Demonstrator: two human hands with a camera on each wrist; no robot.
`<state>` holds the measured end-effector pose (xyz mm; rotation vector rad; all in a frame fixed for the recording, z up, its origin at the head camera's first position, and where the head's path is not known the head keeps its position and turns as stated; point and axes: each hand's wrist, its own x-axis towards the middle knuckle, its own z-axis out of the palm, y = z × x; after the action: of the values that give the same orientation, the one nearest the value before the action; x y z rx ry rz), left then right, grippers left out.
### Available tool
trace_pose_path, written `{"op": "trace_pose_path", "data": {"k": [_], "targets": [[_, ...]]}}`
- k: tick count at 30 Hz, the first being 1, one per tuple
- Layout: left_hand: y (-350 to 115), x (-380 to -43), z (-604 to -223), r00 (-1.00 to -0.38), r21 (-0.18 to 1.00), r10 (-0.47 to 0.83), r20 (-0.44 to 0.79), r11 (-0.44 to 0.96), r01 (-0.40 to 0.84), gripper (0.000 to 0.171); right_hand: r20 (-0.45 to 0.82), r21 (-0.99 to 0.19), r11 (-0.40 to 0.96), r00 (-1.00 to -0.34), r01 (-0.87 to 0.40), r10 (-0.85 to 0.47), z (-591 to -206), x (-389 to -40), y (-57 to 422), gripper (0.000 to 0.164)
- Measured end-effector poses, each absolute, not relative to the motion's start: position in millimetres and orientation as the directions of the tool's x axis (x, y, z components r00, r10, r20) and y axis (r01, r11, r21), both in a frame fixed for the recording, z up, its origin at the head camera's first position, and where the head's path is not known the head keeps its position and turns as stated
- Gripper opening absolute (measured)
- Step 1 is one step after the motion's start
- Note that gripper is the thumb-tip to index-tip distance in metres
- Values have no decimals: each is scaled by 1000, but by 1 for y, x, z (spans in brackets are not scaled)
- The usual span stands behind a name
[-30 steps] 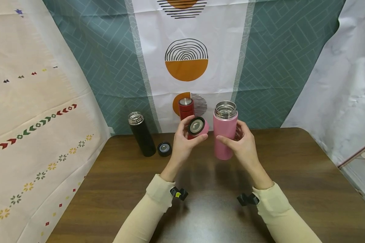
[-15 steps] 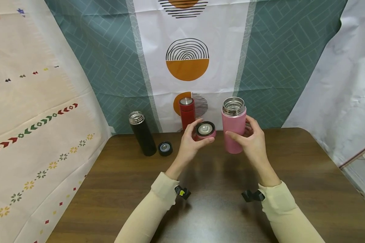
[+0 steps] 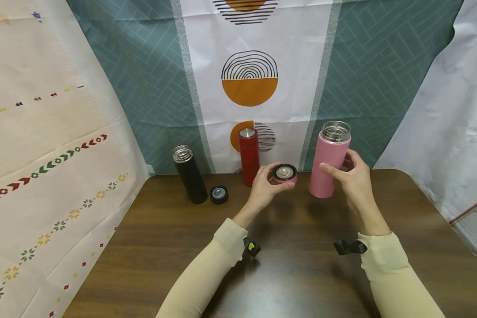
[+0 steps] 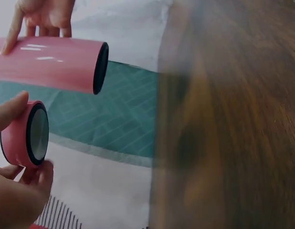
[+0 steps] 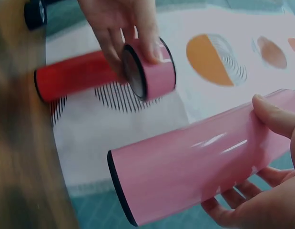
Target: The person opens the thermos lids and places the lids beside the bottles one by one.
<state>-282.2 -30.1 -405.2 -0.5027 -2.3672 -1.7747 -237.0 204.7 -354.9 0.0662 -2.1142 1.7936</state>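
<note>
My right hand (image 3: pixel 355 185) grips a pink thermos bottle (image 3: pixel 327 165) around its side. The bottle is uncapped, with its steel mouth up, and leans slightly to the right; its black base (image 4: pixel 101 68) shows in the left wrist view, off the table. To the left, my left hand (image 3: pixel 264 185) pinches the pink lid (image 3: pixel 285 173) between thumb and fingers. The lid's metal inner side faces up, and it is apart from the bottle. In the right wrist view the same lid (image 5: pixel 159 71) hangs above the bottle's body (image 5: pixel 195 157).
A red thermos (image 3: pixel 249 159) with its cap on stands behind my left hand. Farther left are an uncapped black thermos (image 3: pixel 191 176) and its black lid (image 3: pixel 219 194), lying inner side up. The wooden table (image 3: pixel 163 247) ends at a patterned cloth backdrop (image 3: pixel 155 79).
Both hands have moved right with the lid and the bottle, and the gap between these has grown. The lid has turned from tilted to facing up. More of the red thermos shows.
</note>
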Motion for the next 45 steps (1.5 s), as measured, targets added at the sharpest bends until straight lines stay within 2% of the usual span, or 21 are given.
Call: {"op": "trace_pose_path", "data": {"k": [8,14,20,26,30,34,37,45], "targets": [[0,-299,-415,-952,865,153,267,397,306,74,237,-951,250,-946,-180,221,-359,-251,238,81],[22,-308,-421,-960,850,158,232,447,279,74,187,-965,230,-949,-129,255,-360,-260,257,86],[39,-312,-434,-963,840,167,213,472,267,76,146,-965,252,-953,-77,265,-367,-264,273,89],[55,-314,-442,-966,790,167,199,556,259,77,117,-957,288,-954,-34,276,-371,-264,290,89],[66,-316,-446,-970,771,168,174,590,241,77,115,-961,276,-952,-33,285,-374,-266,299,75],[78,-317,-450,-973,773,177,150,592,228,76,113,-989,126,-955,-81,275,-378,-267,310,52],[87,-319,-453,-976,771,174,133,601,212,76,102,-995,19,-958,-100,267,-380,-267,317,48],[111,-323,-464,-984,726,150,95,666,172,75,89,-992,-71,-975,-105,204,-392,-267,329,41]]}}
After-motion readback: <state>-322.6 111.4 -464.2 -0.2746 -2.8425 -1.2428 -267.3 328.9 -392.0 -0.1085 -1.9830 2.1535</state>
